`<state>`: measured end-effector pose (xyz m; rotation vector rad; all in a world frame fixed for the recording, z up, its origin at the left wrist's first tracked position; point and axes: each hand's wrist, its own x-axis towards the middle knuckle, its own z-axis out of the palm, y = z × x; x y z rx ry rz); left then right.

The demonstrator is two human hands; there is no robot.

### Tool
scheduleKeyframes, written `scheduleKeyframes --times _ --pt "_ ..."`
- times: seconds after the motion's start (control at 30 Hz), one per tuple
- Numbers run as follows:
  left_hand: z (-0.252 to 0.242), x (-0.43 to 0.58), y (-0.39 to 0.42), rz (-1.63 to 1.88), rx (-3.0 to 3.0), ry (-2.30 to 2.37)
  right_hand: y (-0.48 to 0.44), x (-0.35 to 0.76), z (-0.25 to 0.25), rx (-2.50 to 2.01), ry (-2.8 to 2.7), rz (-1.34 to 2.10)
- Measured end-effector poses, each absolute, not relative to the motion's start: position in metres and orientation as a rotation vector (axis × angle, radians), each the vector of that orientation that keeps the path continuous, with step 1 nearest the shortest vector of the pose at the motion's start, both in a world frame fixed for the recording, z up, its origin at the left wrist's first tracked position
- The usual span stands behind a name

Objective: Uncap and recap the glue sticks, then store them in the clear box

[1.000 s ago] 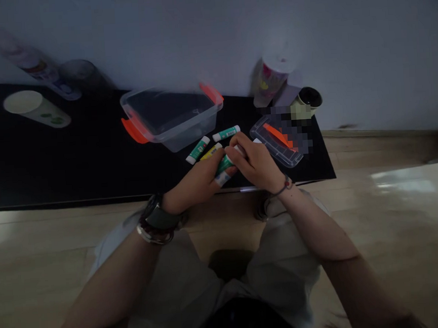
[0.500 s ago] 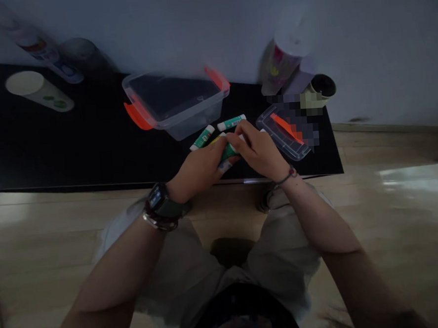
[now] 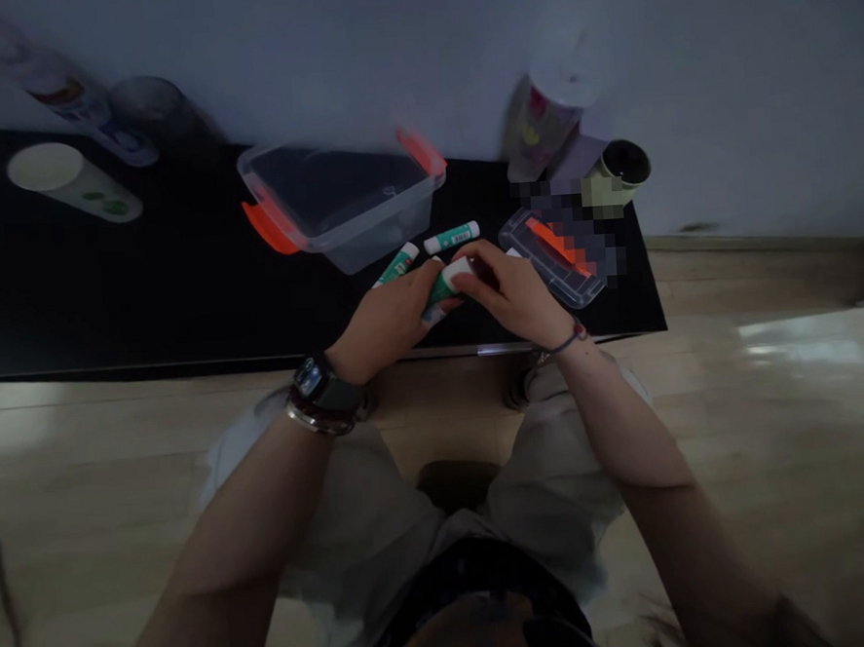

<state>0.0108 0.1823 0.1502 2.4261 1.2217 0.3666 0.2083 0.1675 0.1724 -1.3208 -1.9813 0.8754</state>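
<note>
So, the left hand [image 3: 384, 322] and the right hand [image 3: 510, 294] are both clenched around a green-and-white glue stick [image 3: 441, 289], holding it between them just above a black mat [image 3: 144, 283]. Its white end sits toward the right hand. A second glue stick [image 3: 397, 265] lies just beyond the left hand, and a third glue stick [image 3: 451, 236] lies near the hands, just in front of a clear plastic box [image 3: 341, 202] with orange clips. The box's clear lid [image 3: 551, 262] lies just beside the right hand, partly blurred out. Farther left on the mat, a paper cup [image 3: 72, 181] lies on its side.
</note>
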Motion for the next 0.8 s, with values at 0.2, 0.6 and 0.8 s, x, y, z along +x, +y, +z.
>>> scheduleKeyframes --times 0.2,0.6,0.8 --pt "0.158 0.01 0.18 0.215 2.512 1.317 0.167 0.212 0.171 -1.235 -2.158 0.719" --pt "0.157 0.009 0.183 0.268 2.523 1.386 0.173 0.219 0.164 -1.163 -2.209 0.601" --pt "0.152 0.009 0.185 0.299 2.533 1.363 0.18 0.22 0.158 -1.221 -2.167 0.642"
